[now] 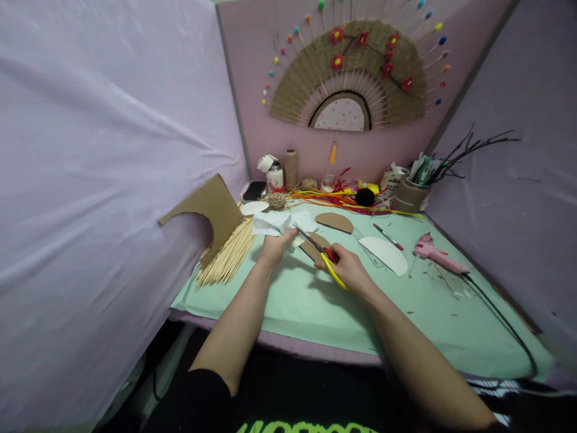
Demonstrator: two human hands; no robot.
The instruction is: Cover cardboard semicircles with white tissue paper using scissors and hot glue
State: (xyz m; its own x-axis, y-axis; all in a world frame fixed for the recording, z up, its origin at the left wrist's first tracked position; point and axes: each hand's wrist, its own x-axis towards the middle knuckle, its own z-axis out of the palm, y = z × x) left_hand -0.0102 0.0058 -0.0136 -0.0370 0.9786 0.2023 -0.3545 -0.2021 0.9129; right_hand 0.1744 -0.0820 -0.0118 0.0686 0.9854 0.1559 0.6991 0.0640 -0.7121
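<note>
At the centre of the frame, our left hand (276,245) has its grip closed on the white sheet (270,224), cloth or paper we cannot tell, while our right hand (349,267) grips the scissors (332,272). We judge the cutting under way, unfinished. On the tabletop (311,307), a brown half-disc (334,223) and, right of centre, a white half-disc (385,255) look already shaped; we see nothing attached to either.

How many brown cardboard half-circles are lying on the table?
2: one half-circle lies farther back, beyond the scissors; the other half-circle is partly hidden by the scissors in the right hand. More may be hidden.
</note>
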